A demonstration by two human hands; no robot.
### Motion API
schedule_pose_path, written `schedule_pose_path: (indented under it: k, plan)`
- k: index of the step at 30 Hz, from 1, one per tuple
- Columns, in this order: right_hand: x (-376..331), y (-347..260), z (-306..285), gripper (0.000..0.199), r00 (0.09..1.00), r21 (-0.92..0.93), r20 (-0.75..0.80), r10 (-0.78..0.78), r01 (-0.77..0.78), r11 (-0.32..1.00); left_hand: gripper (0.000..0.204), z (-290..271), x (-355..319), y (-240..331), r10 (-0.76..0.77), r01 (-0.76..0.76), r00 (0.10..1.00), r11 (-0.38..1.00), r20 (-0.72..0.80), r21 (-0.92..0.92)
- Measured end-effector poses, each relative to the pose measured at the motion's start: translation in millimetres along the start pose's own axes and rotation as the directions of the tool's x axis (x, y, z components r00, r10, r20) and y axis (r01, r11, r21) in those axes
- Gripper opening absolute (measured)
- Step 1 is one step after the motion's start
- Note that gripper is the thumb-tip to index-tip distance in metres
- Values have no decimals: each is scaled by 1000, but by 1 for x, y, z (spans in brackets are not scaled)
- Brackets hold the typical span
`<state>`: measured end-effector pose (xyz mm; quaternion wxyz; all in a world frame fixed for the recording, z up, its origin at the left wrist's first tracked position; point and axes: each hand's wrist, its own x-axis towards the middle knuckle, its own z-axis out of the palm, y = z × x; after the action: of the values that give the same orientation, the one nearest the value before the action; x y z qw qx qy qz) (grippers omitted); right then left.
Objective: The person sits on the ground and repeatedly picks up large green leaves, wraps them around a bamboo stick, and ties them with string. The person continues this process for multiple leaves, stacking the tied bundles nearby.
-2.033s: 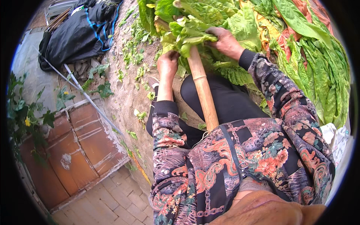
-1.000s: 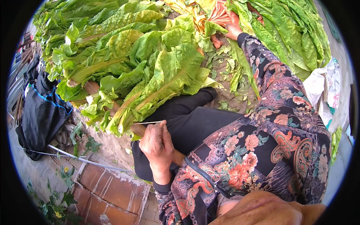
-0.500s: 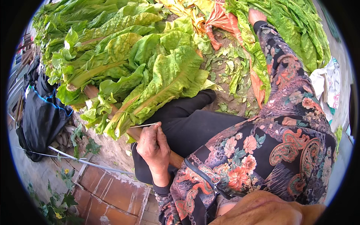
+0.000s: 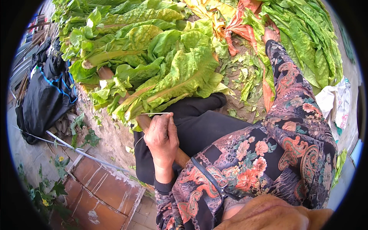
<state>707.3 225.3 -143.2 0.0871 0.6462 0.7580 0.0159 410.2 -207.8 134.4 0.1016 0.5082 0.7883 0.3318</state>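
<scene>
My left hand (image 4: 163, 138) is closed, pinching a thin pale string (image 4: 153, 113) that runs tight to the stalk ends of the nearest leaves. Beneath that hand passes a wooden pole (image 4: 182, 158), reaching under a row of large yellow-green leaves (image 4: 180, 80) that look like tobacco. Their stalk ends are gathered along the pole. My right hand (image 4: 271, 33) is stretched out to the far right, its fingers curled at the edge of a pile of green leaves (image 4: 306, 42). Leaves partly hide those fingertips.
Orange-red sacking (image 4: 245, 25) and yellow cloth (image 4: 209, 13) lie between the leaf heaps, with leaf scraps (image 4: 245, 73) on the soil. At left hangs a black bag (image 4: 46, 96) with blue trim. Brown tiles (image 4: 103, 191) are at lower left, a white sack (image 4: 333, 99) at right.
The whole view has shifted, so the leaves appear farther right. My right hand has drawn slightly nearer along the leaf pile, fingers now more visible. My left hand still pinches the string.
</scene>
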Motion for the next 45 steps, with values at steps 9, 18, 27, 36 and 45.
schedule_pose_path:
  k: [9,18,27,36,45]
  plan:
    - [-25,33,-27,40,930,623,-355,-97,312,718,8,7,3,-17,-6,2,999,994,-31,-106]
    - [-220,-206,-213,48,120,779,-128,-984,626,-25,6,6,9,-47,66,-112,969,977,-239,-183]
    - [-217,-315,-171,37,-44,666,-272,-961,712,-221,7,-29,-14,-53,18,-8,962,999,-271,39]
    - [-247,-378,-134,14,351,969,-200,-915,210,-131,7,-30,-20,-70,-59,139,973,922,-224,361]
    - [-230,-358,-186,18,107,967,-24,-994,255,4,17,-67,76,-205,-473,494,869,842,144,-216]
